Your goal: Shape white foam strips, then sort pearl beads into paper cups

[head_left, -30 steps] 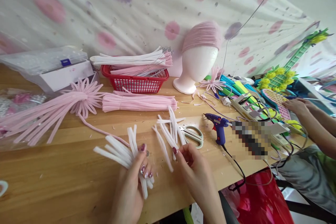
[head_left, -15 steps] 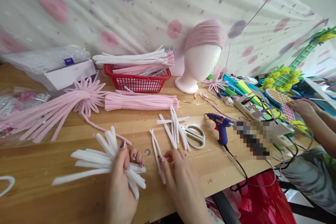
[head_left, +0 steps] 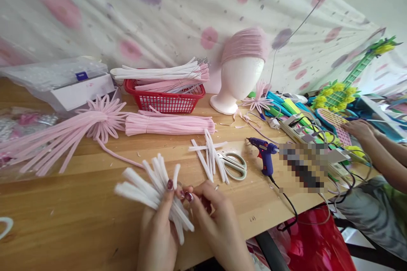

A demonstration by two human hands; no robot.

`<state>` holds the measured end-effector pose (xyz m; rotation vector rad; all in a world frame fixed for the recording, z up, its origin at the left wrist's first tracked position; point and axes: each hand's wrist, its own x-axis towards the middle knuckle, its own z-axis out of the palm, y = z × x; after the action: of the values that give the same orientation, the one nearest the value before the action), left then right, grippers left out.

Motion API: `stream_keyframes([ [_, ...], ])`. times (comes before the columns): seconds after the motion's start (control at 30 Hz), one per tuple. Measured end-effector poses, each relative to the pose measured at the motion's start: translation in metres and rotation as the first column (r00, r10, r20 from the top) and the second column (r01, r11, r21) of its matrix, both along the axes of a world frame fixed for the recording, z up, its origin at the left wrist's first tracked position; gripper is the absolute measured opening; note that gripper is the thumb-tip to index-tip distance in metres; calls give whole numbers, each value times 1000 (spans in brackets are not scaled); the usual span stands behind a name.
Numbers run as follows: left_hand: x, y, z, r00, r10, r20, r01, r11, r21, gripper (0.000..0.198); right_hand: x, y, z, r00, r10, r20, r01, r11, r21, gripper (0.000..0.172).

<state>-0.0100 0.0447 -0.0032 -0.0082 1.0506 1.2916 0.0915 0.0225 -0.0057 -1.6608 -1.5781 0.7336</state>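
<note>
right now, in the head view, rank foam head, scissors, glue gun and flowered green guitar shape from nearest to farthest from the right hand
From the right hand:
1. Scissors, just beyond it, slightly right
2. Glue gun, farther to the right
3. Foam head, straight ahead at the back
4. Flowered green guitar shape, back, far right

Single head-worn view, close above table (head_left: 79,216), facing forward-down toward patterned cloth (head_left: 184,8).
</note>
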Motion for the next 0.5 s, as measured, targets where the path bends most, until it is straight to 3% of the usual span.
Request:
stream_keyframes([
  [0.13, -6, 5, -5, 998, 64, -17, -62, 993, 105, 47, 19, 8, -15, 933, -270, 237, 253, 962, 103, 23],
  [0.27, -7, 4, -4, 999, -15, -35, 22, 982, 189, 43, 30, 15, -25, 890, -292, 350, 295, 954, 46, 14],
  [0.4, -2, 1, -2, 995, -84, -54, 87, 995, 51, 45, 26, 11, -20, 933, -264, 243, 291, 953, -83, 22],
  [0.5, 2, 0, -2, 990, -125, -58, 124, 992, -9, 55, 16, 2, -8, 989, -144, 32, 147, 974, -172, 28],
])
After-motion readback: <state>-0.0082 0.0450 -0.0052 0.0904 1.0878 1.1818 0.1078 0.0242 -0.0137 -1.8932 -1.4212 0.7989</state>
